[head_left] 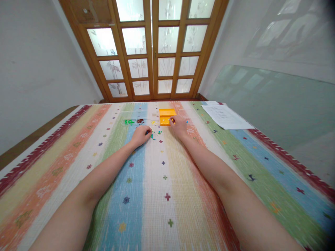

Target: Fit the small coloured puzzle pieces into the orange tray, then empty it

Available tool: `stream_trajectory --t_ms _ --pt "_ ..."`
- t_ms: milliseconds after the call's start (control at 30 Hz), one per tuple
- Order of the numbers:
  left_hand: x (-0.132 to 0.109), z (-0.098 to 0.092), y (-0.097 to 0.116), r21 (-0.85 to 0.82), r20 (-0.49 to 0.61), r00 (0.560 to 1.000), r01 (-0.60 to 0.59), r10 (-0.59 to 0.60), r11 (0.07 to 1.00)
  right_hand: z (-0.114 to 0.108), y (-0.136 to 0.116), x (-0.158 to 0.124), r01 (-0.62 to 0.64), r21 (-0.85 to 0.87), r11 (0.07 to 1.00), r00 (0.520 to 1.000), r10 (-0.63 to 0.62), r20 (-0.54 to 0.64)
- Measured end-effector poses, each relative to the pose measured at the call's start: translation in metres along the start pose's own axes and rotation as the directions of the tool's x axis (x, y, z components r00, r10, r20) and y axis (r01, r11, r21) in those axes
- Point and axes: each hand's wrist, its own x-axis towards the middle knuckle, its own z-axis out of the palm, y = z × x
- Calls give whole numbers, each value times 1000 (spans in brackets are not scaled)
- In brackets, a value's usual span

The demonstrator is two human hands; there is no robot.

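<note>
My left hand (141, 136) rests on the striped cloth with its fingers curled. What it holds, if anything, cannot be made out. Just right of its fingertips lie several small green and blue pieces (153, 137). My right hand (179, 127) reaches over the front right of an open orange box (168, 112), thumb and finger pinched together; anything between them is too small to name. Left of that box stands a clear plastic case, with green pieces (129, 121), dark brown pieces (140, 121) and yellow pieces (153, 123) in separate parts.
A striped, patterned tablecloth (167, 212) covers the table. Another clear case (186, 113), partly behind my right hand, sits right of the orange box. Printed paper (226, 116) lies at the back right. Wooden glazed doors (153, 52) stand beyond the table.
</note>
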Motion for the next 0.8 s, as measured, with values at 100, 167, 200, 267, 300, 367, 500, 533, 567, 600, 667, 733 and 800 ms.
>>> stream_trajectory --t_ms 100,167,200,267,300,367,500,533,567,600,667,733,800 --pt "0 -1 -4 63 8 1000 -18 17 998 0 5 1 -112 -75 991 993 113 16" --pt "-1 -2 -5 84 19 1000 -20 19 996 -1 3 1 -125 -100 987 989 132 65" --pt "-1 -2 -5 88 25 999 -22 20 996 -1 1 0 -102 -98 990 989 112 98" --pt "-1 -3 -5 95 33 999 -32 29 995 -1 -6 -3 9 -56 998 984 1 175" --pt "-1 -3 -5 100 35 999 -41 37 994 -1 -10 -5 87 -18 996 973 -81 216" --pt "-2 -3 -4 113 41 998 -61 56 992 1 -18 -9 236 68 969 926 -245 288" --pt "-2 -3 -3 131 51 996 -83 77 988 3 -31 -16 399 171 901 816 -434 381" --pt "-2 -3 -3 131 54 995 -86 79 988 3 -34 -17 425 181 887 792 -461 400" --pt "-2 -3 -3 130 58 995 -87 80 988 3 -35 -17 446 187 875 771 -482 416" --pt "-2 -3 -3 127 62 995 -88 81 988 3 -36 -17 462 190 866 753 -496 431" --pt "-1 -3 -3 118 70 995 -84 76 989 2 -38 -18 479 189 857 736 -509 446" --pt "-1 -3 -3 104 72 995 -81 74 991 3 -38 -18 483 190 854 738 -515 437" --pt "-1 -3 -3 88 69 995 -83 77 993 4 -37 -18 462 197 865 764 -501 407"
